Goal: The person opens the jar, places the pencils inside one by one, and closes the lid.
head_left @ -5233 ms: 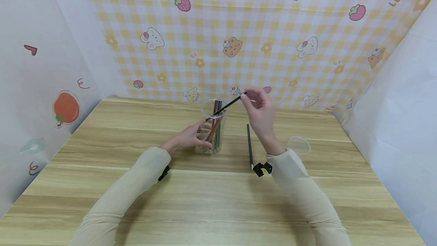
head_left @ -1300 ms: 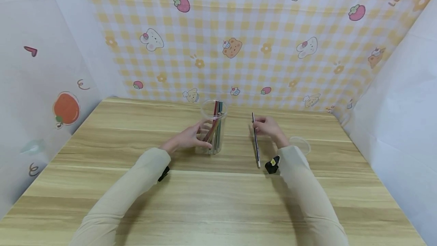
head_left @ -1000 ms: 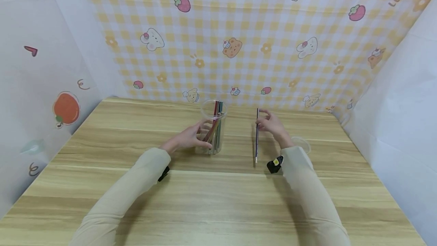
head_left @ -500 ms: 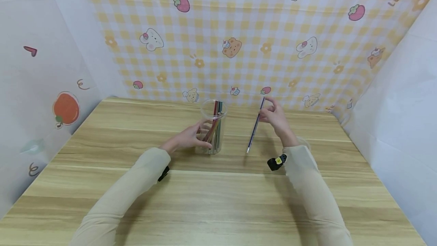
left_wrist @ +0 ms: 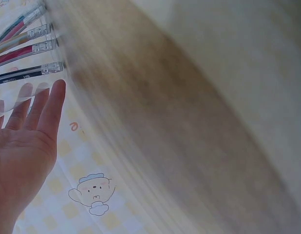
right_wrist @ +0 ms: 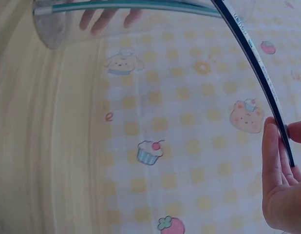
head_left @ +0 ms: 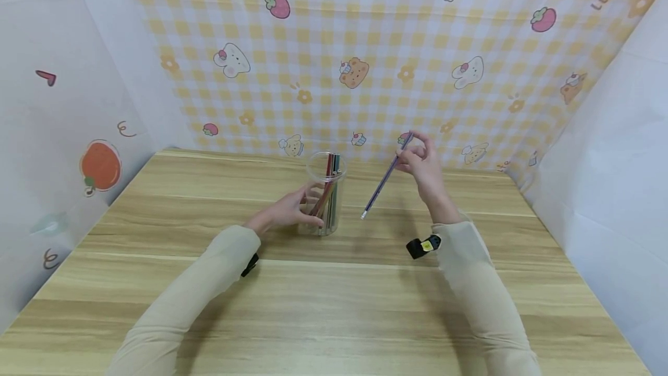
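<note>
In the head view a tall clear plastic cup (head_left: pixel 339 205) stands upright at mid-table, with several pencils (head_left: pixel 332 209) inside. My left hand (head_left: pixel 287 209) grips its left side, thumb in front and fingers behind. Metal-capped pencil ends (left_wrist: pixel 52 67) show beside those fingers in the left wrist view. To the right of the cup my right hand (head_left: pixel 424 170) pinches a dark purple-blue pencil (head_left: pixel 383 181) near its upper end, above the table. This pencil slants down toward the cup, white-tipped end lowest and apart from the cup. The right wrist view shows thumb and fingers on its dark shaft (right_wrist: pixel 260 68).
The wood-grain table (head_left: pixel 323 312) runs back to a yellow checked cloth (head_left: pixel 313 45) with cartoon prints. White sheets (head_left: pixel 616 161) hang at both sides. A small black camera (head_left: pixel 423 246) sits at my right wrist; the right forearm covers most of a clear round disc.
Earlier a black pencil was held slanting into the cup; my right hand then took the other pencil off the table, lifted it and swung its white end toward the cup. The left hand stays put.
</note>
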### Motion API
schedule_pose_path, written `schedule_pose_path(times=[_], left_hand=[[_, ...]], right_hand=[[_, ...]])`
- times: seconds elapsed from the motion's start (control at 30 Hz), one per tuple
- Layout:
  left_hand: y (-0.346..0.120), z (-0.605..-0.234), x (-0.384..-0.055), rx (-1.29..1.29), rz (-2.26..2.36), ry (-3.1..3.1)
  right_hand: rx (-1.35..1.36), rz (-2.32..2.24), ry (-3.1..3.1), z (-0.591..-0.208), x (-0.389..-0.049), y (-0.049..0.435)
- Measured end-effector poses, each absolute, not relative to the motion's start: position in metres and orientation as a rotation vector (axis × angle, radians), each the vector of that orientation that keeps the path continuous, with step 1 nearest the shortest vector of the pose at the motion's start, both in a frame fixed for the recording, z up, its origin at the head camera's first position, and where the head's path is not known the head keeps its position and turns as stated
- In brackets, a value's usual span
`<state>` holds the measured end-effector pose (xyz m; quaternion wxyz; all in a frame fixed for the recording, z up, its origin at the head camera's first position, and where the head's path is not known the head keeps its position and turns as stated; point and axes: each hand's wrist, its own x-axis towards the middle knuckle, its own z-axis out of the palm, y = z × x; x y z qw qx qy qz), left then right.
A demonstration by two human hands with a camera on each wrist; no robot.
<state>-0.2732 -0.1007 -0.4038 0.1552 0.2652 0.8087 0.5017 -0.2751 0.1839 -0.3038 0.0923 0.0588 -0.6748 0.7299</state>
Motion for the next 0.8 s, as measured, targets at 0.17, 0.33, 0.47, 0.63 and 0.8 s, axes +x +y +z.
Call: schedule_pose_path(times=[0.17,0.33,0.47,0.63,0.8], left_hand=[[-0.101,-0.404,-0.274,0.777,1.431,2.323],[-0.101,-0.405,-0.275,0.774,1.423,2.326],[-0.101,-0.404,-0.275,0.767,1.422,2.324],[-0.101,-0.404,-0.274,0.765,1.415,2.329],[-0.102,-0.404,-0.275,0.777,1.415,2.32]], right_hand=[[0.228,2.236,-1.826,-0.291,-0.269,0.18],[0.247,2.259,-1.679,-0.277,-0.262,0.176],[0.263,2.261,-1.584,-0.268,-0.258,0.175],[0.263,2.295,-1.466,-0.262,-0.254,0.171],[0.257,2.326,-1.348,-0.259,-0.251,0.164]])
